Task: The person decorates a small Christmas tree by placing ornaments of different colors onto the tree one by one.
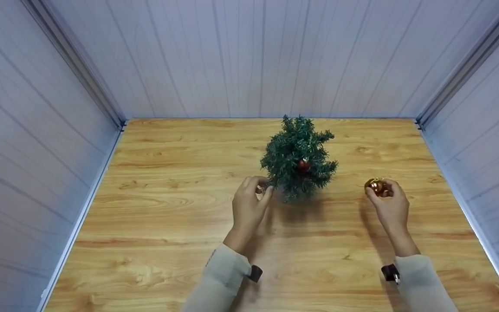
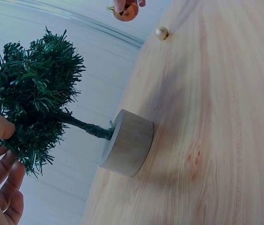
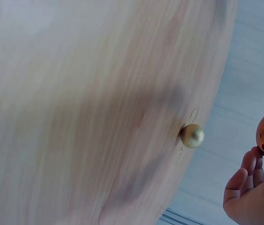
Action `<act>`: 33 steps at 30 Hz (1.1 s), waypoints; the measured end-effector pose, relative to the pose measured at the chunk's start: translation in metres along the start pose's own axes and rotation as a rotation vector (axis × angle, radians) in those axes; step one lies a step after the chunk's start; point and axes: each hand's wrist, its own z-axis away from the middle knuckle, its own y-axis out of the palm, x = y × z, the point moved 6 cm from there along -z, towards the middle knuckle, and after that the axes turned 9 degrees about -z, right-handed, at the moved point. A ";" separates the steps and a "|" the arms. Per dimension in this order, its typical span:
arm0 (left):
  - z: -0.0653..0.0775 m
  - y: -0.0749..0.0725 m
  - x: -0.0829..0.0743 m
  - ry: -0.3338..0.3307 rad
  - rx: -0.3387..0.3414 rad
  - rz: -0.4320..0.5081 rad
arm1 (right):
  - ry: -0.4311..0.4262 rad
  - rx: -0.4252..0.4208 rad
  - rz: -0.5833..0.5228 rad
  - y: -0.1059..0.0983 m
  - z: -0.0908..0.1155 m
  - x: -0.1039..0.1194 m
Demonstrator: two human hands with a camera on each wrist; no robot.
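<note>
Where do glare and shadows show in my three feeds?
Head: glints on the copper ornament, shadow below the tree. Left wrist: shadows on the tabletop beside the base. Right wrist: washed-out upper left corner, blurry shadows near the gold ball.

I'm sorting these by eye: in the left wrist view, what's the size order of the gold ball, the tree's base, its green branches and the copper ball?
1. Green branches
2. Base
3. Copper ball, partly covered by fingers
4. Gold ball

Nearness to the camera may sway the balls' order.
</note>
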 end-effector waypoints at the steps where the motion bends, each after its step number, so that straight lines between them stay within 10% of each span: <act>1: 0.000 0.000 0.000 -0.001 0.001 -0.001 | -0.007 -0.005 -0.007 0.000 0.002 0.001; 33: -0.030 -0.009 0.028 -0.050 -0.003 -0.003 | -0.022 -0.058 -0.079 -0.002 0.038 0.017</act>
